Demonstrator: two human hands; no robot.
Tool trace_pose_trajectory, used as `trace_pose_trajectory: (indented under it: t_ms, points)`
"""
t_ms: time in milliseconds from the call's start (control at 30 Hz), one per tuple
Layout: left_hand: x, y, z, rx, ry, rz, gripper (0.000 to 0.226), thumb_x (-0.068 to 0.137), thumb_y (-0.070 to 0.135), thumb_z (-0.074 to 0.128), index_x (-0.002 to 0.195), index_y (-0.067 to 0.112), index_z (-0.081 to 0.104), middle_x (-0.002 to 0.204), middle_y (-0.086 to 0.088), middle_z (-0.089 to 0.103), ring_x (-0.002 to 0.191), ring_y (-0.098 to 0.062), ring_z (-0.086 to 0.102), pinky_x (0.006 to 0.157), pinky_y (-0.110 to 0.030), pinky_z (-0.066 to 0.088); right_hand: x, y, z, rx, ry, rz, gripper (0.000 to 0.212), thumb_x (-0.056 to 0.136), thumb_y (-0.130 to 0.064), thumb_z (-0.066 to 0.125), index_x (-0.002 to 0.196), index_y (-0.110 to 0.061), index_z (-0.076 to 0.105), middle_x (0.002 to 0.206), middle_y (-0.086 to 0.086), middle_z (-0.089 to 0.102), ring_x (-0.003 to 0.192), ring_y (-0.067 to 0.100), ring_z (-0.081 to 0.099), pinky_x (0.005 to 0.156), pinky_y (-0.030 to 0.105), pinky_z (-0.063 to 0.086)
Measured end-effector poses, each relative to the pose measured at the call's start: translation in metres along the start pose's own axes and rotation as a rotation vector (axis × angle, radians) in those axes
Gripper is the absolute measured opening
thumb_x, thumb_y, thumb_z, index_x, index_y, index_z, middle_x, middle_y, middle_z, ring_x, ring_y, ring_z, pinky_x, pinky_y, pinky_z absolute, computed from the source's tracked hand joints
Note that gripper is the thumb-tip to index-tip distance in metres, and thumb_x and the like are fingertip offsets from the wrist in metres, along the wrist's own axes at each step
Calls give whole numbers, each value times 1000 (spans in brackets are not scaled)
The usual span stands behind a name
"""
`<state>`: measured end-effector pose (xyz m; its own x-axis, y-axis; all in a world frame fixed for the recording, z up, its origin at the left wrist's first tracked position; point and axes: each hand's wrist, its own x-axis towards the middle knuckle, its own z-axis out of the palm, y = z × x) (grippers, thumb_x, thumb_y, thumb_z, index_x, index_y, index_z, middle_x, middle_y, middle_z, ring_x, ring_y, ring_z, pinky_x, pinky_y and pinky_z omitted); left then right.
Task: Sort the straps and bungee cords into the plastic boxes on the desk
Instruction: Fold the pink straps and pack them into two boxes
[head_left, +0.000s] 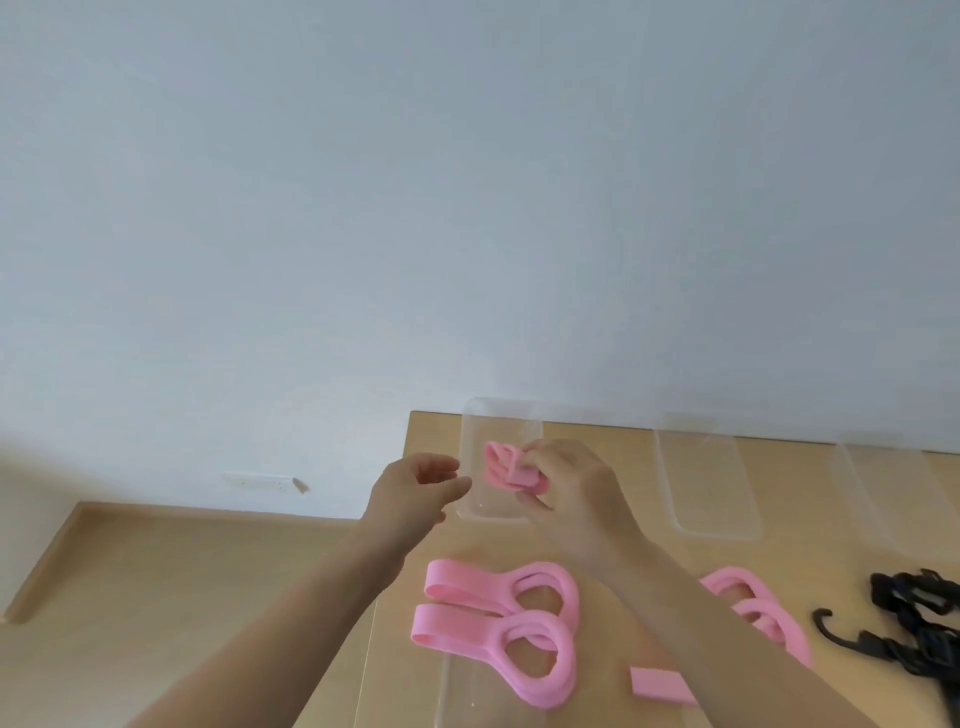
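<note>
Pink strap (506, 467), folded into a bundle, pinched by right hand (571, 488) over leftmost plastic box (485, 506) at far edge of desk (597, 441). Left hand (421, 486) relaxed, holding nothing, beside box. Suggest lowering bundle to box floor before release, so folds hold together.

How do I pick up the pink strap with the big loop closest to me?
On the nearest looped pink strap, probably pinch the flat tail, coming down from the left. It juts out straight, clear of the coiled loops, and the free left hand is on that side.
</note>
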<state>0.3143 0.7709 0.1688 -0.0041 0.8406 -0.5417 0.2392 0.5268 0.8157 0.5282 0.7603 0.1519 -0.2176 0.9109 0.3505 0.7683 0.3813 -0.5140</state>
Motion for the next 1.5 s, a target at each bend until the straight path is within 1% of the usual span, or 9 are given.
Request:
trace_pose_trajectory:
  t_ms: [200, 367, 533, 600, 733, 933, 1067, 1367, 1500]
  points:
    - [43, -10, 28, 285, 146, 16, 31, 95, 29, 69, 125, 20, 68, 115, 7, 69, 110, -15, 63, 99, -38, 53, 40, 32, 46, -102, -151, 38, 25, 68, -6, 74, 87, -14, 61, 91, -1, 65, 84, 27, 57, 69, 35, 49]
    - [65, -16, 34, 227, 205, -54, 22, 91, 23, 68, 114, 24, 69, 95, 7, 72, 89, -15, 70, 79, -36, 59, 49, 47, 65, -152, -160, 39, 16, 76, -17, 69, 92, -14, 67, 90, -1, 65, 85, 26, 59, 67, 27, 40]
    - [68, -22, 37, 201, 220, -64, 18, 89, 16, 64, 103, 25, 72, 88, 5, 73, 76, -15, 72, 60, -27, 53, 53, 52, 77, -202, -176, 21, 17, 72, -3, 67, 88, -11, 65, 87, 2, 64, 82, 30, 60, 64, 29, 38]
    - [69, -23, 37, 200, 226, -60, 18, 88, 16, 65, 101, 25, 72, 85, 6, 73, 77, -17, 72, 65, -31, 57, 55, 55, 77, -230, -172, 2, 19, 72, -4, 72, 87, -12, 66, 87, 0, 65, 82, 28, 61, 65, 25, 32]
    - [69, -23, 38, 203, 233, -54, 16, 88, 16, 67, 98, 26, 72, 82, 6, 73, 80, -19, 72, 78, -39, 61, 54, 59, 81, -257, -212, 15, 32, 65, -5, 81, 94, -12, 70, 90, 1, 69, 85, 28, 65, 66, 27, 48]
    - [65, -27, 35, 273, 224, 15, 12, 91, 25, 70, 103, 27, 72, 84, 12, 72, 83, -15, 71, 83, -38, 58, 51, 56, 86, -315, -223, 40, 31, 87, -24, 45, 98, -8, 70, 95, 7, 67, 91, 31, 62, 73, 36, 55]
    - [52, -35, 27, 315, 226, 67, 16, 95, 28, 70, 110, 27, 71, 91, 15, 71, 83, -9, 69, 81, -33, 56, 53, 55, 86, -408, -197, 84, 27, 72, -11, 76, 99, -13, 72, 95, 9, 61, 88, 32, 55, 73, 39, 50]
    - [30, -46, 20, 467, 232, 274, 23, 95, 24, 69, 118, 23, 70, 108, 11, 69, 97, -12, 64, 87, -33, 52, 39, 43, 58, -282, -155, 157, 42, 76, -11, 76, 117, -13, 67, 114, 11, 63, 104, 34, 54, 89, 42, 51]
    - [16, -62, 18, 543, 226, 381, 25, 94, 21, 72, 119, 20, 72, 117, 5, 70, 111, -20, 60, 89, -30, 45, -7, 36, 43, -249, -34, 224, 35, 77, -8, 76, 110, -8, 68, 101, 10, 64, 93, 33, 55, 82, 40, 50]
